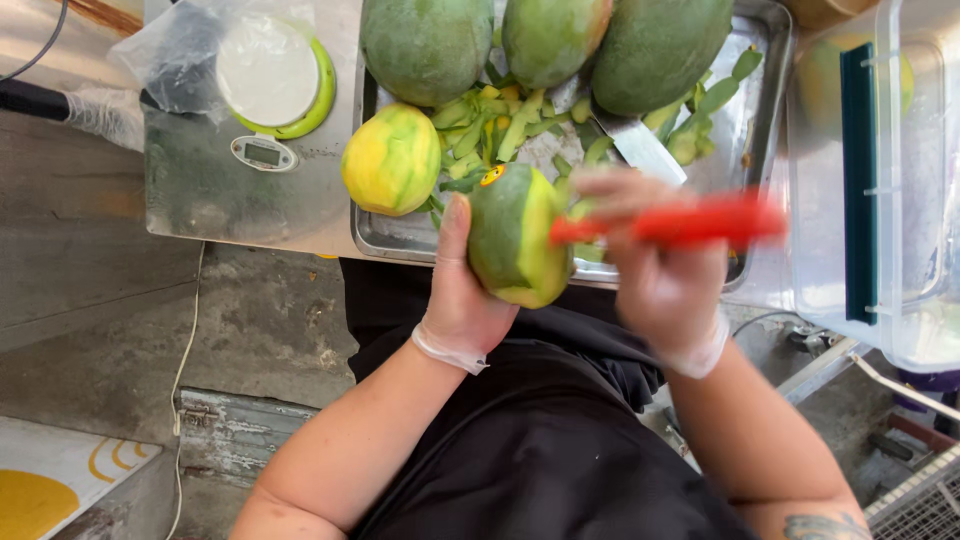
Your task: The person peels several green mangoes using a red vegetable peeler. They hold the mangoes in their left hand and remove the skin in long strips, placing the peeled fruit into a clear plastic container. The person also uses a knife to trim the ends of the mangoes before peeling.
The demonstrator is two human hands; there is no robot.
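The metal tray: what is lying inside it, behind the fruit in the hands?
In the metal tray lie four papayas, green peel strips and a knife blade. The right hand and red peeler cover the tray's front part.

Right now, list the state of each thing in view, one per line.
Papaya in hand: partly peeled, held by the left hand.
Red peeler: gripped by the right hand, blurred, against the fruit.
Yellow-green papaya: partly peeled, on the metal tray.
Three green papayas: unpeeled.
Kitchen scale: plastic-wrapped, nothing on it.
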